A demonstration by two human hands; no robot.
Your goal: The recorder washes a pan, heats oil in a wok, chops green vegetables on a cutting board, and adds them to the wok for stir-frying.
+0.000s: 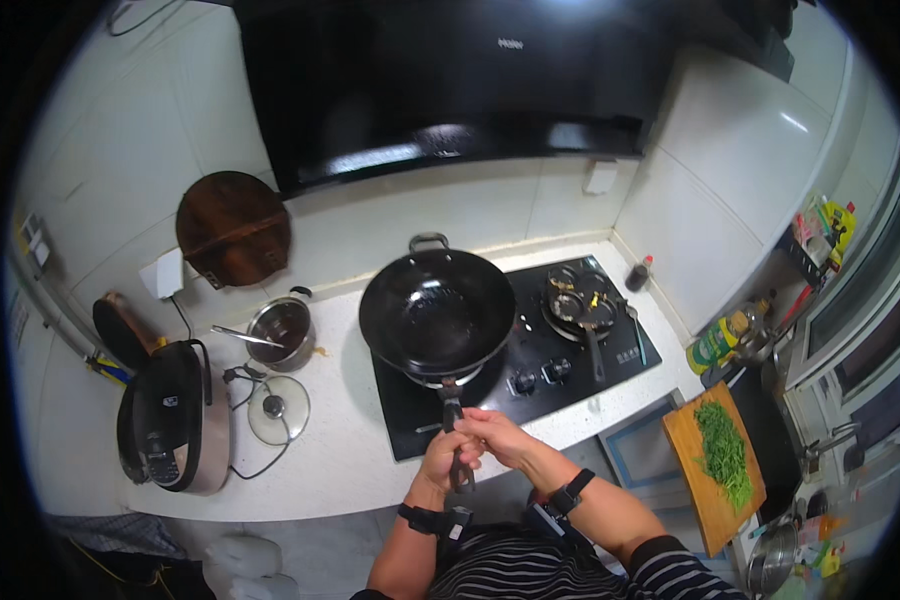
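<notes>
A large black wok (436, 319) sits over the left burner of a black gas hob (412, 429), its bowl holding no food. Its long dark handle (451, 405) points toward me. My left hand (444, 459) is wrapped around this handle near its end. My right hand (495, 435) comes in from the right and grips the handle just above the left, the fingers of both hands overlapping. On the right burner rests a multi-cup egg pan (581, 300) with food residue in its cups.
Left on the counter stand a rice cooker (195, 427), a steel pot (283, 337) with a utensil in it, and a glass lid (278, 420). A wooden cutting board (694, 480) with chopped greens (724, 450) lies by the sink at right. A range hood (450, 82) hangs above.
</notes>
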